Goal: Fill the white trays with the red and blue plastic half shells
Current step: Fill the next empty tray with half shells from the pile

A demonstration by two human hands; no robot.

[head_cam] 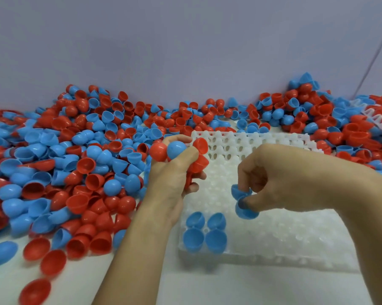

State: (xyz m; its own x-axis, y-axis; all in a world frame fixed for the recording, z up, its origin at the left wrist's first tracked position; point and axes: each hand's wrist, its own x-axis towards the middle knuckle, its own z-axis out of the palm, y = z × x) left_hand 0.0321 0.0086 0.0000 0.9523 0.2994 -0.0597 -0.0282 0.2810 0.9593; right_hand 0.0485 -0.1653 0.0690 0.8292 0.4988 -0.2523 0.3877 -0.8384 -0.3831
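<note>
Hundreds of shells [80, 155] cover white table [207, 287]; lilac wall [163, 40]; both grips holding shells.

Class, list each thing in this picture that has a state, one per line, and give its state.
Left hand: grips a bunch of red and blue shells.
Right hand: pinches two blue shells over the tray.
Tray: mostly unfilled; four blue shells seated at its near left corner.
Loose shells: heaped unsorted on the table.
Second tray: far right, partly in view, holds red shells.
</note>
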